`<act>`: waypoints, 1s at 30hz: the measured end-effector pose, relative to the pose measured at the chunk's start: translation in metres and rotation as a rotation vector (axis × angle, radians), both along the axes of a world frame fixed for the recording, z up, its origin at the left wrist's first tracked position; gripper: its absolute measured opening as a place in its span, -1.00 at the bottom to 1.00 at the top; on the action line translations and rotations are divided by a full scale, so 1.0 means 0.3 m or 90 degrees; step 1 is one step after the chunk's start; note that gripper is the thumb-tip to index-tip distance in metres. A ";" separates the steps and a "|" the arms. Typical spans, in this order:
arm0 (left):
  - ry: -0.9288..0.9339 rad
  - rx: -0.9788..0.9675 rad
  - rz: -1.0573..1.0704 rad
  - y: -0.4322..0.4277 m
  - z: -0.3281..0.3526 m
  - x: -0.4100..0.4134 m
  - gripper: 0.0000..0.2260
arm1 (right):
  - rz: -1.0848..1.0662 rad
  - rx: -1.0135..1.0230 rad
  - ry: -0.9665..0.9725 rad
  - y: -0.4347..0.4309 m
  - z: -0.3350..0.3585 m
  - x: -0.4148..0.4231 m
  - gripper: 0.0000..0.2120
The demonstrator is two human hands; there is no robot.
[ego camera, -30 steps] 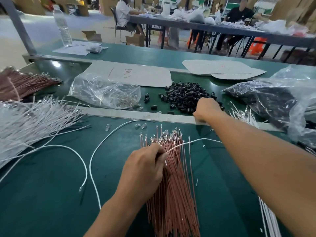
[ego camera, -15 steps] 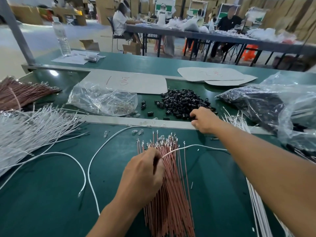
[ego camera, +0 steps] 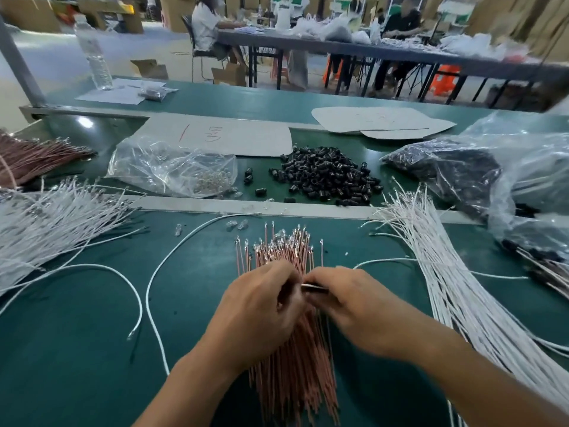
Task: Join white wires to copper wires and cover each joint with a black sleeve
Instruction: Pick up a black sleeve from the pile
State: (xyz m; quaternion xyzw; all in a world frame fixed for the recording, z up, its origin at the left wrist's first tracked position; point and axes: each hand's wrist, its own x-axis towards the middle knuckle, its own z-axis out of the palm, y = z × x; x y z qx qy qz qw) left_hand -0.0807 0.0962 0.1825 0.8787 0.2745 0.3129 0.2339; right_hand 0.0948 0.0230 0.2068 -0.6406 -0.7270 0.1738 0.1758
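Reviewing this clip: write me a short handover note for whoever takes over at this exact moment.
The left hand is curled, apparently pinching the loose white wire that trails off right; its grip is hidden. The right hand pinches a small black tubular sleeve against it, above the bundle of copper-coloured wires.
The pile of black sleeves lies beyond; a white wire bundle lies left, another right.
Done: some sleeved wires seem to lie far right.
Left: seat this sleeve, then work through the bundles.
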 end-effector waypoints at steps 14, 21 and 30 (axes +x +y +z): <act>-0.064 -0.234 0.039 -0.029 0.024 0.018 -0.80 | -0.053 0.349 0.013 -0.071 -0.038 0.023 -0.90; 0.140 -0.025 -0.042 -0.041 0.010 0.008 -0.73 | -0.141 0.345 0.135 -0.080 -0.054 0.077 -0.91; 0.154 -0.022 -0.133 -0.044 -0.008 0.018 -0.68 | -0.111 0.267 0.159 -0.093 -0.066 0.069 -0.91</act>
